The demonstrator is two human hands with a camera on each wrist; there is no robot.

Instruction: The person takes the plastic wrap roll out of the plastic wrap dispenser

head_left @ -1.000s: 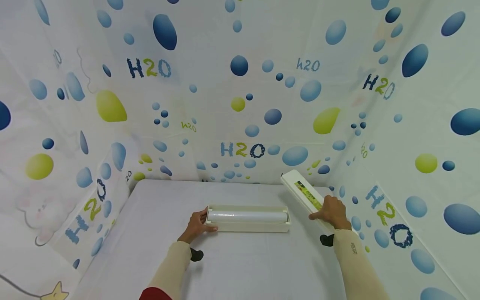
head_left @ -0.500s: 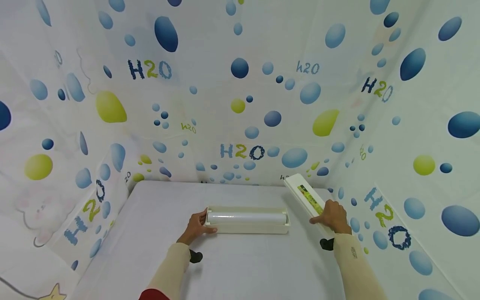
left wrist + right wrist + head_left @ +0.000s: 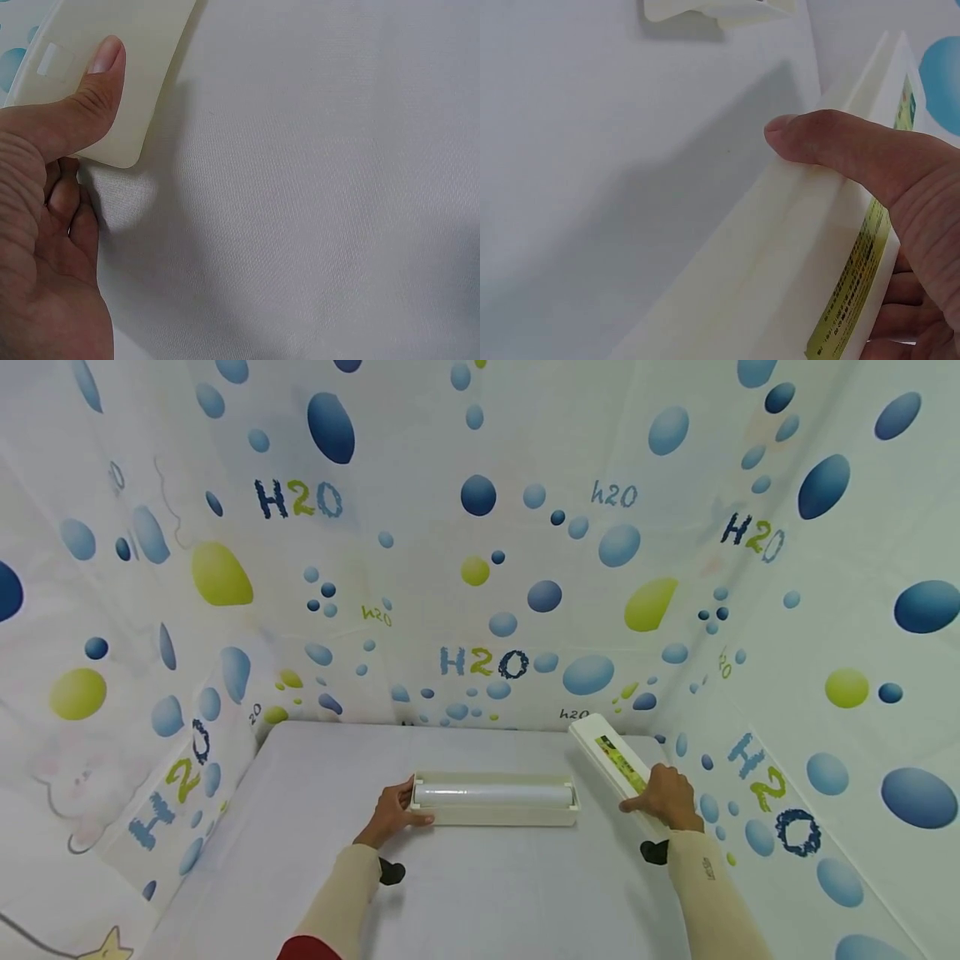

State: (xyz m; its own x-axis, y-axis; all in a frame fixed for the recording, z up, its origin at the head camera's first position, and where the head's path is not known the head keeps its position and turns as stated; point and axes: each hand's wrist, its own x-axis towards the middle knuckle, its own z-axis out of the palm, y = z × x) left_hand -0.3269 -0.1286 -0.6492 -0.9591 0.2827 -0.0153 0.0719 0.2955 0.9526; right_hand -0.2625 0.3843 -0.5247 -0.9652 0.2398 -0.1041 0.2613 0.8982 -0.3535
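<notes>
A long cream plastic box [image 3: 495, 817], uncovered on top, lies across the middle of the table. Inside it rests a shiny roll of cling film [image 3: 495, 795]. My left hand [image 3: 395, 814] grips the box's left end, its thumb on the front wall in the left wrist view. The long white lid [image 3: 600, 735] with a green-yellow label [image 3: 621, 763] is raised at a slant right of the box. My right hand [image 3: 667, 797] holds this lid near its lower end, thumb over one long edge and fingers at the labelled side.
A white cloth covers the table [image 3: 480, 893]. Behind and at both sides hangs a white curtain [image 3: 420, 568] printed with blue and green bubbles and "H2O" letters. The right side of the curtain comes close to the right hand.
The lid's far end has dipped slightly and shifted a little right in the right hand. The left hand and the box stay in place.
</notes>
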